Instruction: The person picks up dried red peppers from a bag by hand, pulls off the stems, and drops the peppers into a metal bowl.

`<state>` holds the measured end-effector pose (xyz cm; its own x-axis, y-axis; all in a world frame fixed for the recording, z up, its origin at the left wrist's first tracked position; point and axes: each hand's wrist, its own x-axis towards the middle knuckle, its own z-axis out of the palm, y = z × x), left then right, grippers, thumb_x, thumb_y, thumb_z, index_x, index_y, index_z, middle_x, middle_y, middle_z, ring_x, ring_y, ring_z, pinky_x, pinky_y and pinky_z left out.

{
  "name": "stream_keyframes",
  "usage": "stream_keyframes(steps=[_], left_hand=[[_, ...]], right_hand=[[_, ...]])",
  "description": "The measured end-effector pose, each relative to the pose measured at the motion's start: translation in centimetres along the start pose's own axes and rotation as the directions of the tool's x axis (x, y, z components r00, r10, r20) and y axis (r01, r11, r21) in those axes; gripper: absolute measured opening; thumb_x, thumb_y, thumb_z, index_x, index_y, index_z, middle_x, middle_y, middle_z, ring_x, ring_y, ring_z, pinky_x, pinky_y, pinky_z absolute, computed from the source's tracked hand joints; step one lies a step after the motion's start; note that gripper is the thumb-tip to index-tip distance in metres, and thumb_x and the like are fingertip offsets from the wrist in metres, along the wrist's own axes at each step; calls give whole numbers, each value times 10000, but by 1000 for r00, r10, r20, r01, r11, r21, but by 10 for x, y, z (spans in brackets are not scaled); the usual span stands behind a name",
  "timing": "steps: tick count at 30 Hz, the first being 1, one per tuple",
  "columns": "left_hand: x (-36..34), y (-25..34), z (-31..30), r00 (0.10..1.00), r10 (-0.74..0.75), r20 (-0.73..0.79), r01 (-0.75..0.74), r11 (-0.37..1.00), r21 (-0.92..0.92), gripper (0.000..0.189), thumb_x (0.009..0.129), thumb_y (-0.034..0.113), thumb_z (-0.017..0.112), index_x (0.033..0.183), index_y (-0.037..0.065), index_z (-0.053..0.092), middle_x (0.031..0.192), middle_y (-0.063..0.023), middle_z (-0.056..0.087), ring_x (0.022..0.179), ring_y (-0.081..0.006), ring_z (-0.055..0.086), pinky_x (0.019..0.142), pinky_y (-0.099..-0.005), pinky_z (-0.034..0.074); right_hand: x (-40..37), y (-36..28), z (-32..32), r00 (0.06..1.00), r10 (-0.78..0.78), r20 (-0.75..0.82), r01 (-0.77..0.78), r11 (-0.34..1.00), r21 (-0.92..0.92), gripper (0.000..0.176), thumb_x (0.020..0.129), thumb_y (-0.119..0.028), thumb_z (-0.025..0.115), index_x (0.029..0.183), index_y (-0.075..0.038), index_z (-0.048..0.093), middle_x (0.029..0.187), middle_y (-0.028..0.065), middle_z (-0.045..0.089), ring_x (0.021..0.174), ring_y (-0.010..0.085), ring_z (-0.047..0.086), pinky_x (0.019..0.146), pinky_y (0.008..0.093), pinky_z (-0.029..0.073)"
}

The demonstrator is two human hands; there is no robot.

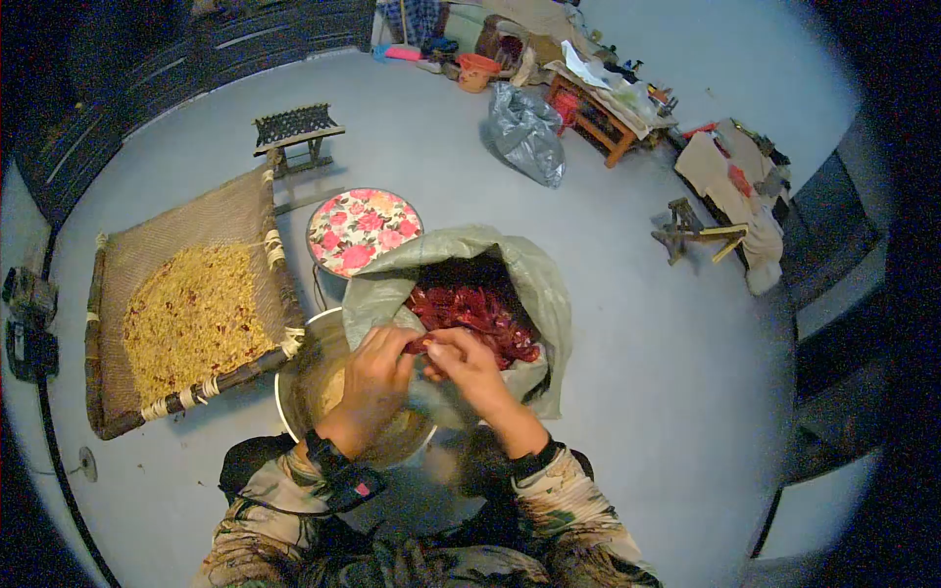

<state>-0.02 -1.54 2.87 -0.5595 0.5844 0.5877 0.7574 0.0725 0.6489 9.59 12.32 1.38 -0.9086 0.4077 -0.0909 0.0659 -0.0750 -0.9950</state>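
Observation:
Between my two hands is a dark red dried chili pepper point(420, 345), partly covered by fingers. My left hand point(377, 367) is closed on its left end, and the fingers of my right hand point(465, 365) pinch the other end. Just beyond them stands an open pale green sack point(544, 284) with many dried red chilies point(475, 314) inside. Below my left hand is a wide metal basin point(285, 404), with pale yellowish bits at its bottom. My forearms hide part of the basin.
To the left, a wood-framed woven tray point(211, 220) carries yellow seeds point(196, 323) with red flecks. A round flower-patterned stool point(363, 230) stands behind the basin. Farther off are a small stool point(297, 132), a grey plastic bag point(527, 137), a wooden table point(600, 118) and a wooden stand point(691, 233).

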Motion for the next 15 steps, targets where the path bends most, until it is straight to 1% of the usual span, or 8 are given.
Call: stream_keyframes(steps=[2, 5, 8, 11, 14, 15], left_hand=[[-4, -4, 5, 1000, 14, 13, -14, 999, 39, 259, 707, -10, 619, 959, 37, 581, 892, -154, 598, 837, -347, 572, 723, -409, 472], [-7, -4, 8, 997, -49, 59, 47, 998, 34, 287, 697, 7, 645, 974, 41, 578, 909, -148, 603, 856, -344, 582, 730, -399, 479], [-7, 0, 11, 993, -82, 88, 84, 996, -14, 319, 688, 25, 674, 990, 48, 575, 929, -141, 607, 874, -340, 592, 743, -389, 484], [-6, 11, 8, 988, -108, 107, 109, 994, -5, 290, 711, 39, 681, 983, 48, 582, 915, -136, 614, 862, -319, 607, 748, -372, 488], [-10, 2, 11, 953, -239, 185, 258, 962, -90, 254, 786, 116, 659, 1020, 40, 596, 945, -155, 630, 867, -315, 619, 783, -368, 486], [-11, 1, 11, 955, -237, 180, 255, 963, -87, 241, 795, 121, 653, 1014, 39, 598, 934, -154, 633, 855, -310, 623, 775, -366, 487]], right_hand=[[1, 11, 5, 999, -5, -37, 8, 996, 90, 249, 875, -205, 629, 1048, -36, 570, 831, 28, 623, 701, 92, 576, 618, 225, 476], [3, 19, 1, 1000, -5, -17, 7, 994, 105, 239, 864, -183, 641, 1044, -42, 570, 839, 33, 626, 725, 89, 578, 621, 223, 477], [1, 22, -1, 998, -39, -59, 47, 988, 145, 226, 854, -143, 643, 1042, -39, 573, 854, 30, 628, 736, 93, 574, 627, 229, 475], [0, 23, -1, 982, -164, -97, 169, 984, 52, 236, 856, -48, 595, 1082, 8, 551, 896, 33, 615, 744, 63, 561, 664, 206, 464], [-4, 16, 1, 979, -194, -68, 175, 960, -219, 234, 838, -6, 574, 1070, 12, 548, 886, 23, 604, 735, 39, 530, 646, 188, 442], [-6, 14, 1, 980, -192, -60, 176, 963, -204, 255, 831, -39, 584, 1080, -1, 545, 880, 32, 609, 734, 63, 545, 658, 213, 456]])
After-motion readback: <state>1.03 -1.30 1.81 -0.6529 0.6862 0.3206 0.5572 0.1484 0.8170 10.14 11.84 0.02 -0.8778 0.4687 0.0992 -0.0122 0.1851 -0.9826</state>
